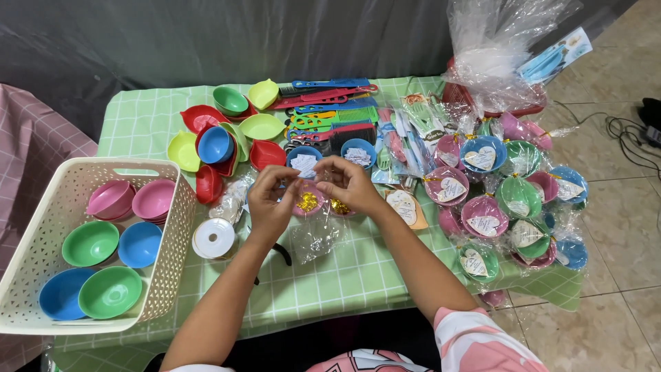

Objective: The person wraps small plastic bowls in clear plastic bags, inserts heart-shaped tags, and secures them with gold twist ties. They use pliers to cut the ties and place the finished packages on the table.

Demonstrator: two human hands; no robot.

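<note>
Head view: both hands meet over the middle of the green checked tablecloth (358,275), at about twelve o'clock from the person's body; the left hand (270,200) and the right hand (350,183) pinch a small wrapped bowl (310,202) between them, fingertips closed on the clear film gathered at its top, gold ribbon (308,201) showing beneath; exactly what each fingertip grips is too small to tell. The bundle looks light; the plastic bowl inside stiff, the wrapping thin, crinkly and slippery, so I judge the gathered neck of the film the surest place to hold, with the bowl resting on the table. Both forearms angle inward from six o'clock, wrists slightly bent, fingers curled and drawn together. At nine o'clock from the hands a white ribbon spool (214,238), and farther on a white basket (172,234) of loose bowls; at three o'clock finished wrapped bowls (506,200) with heart tags; at twelve o'clock coloured combs (330,110).
</note>
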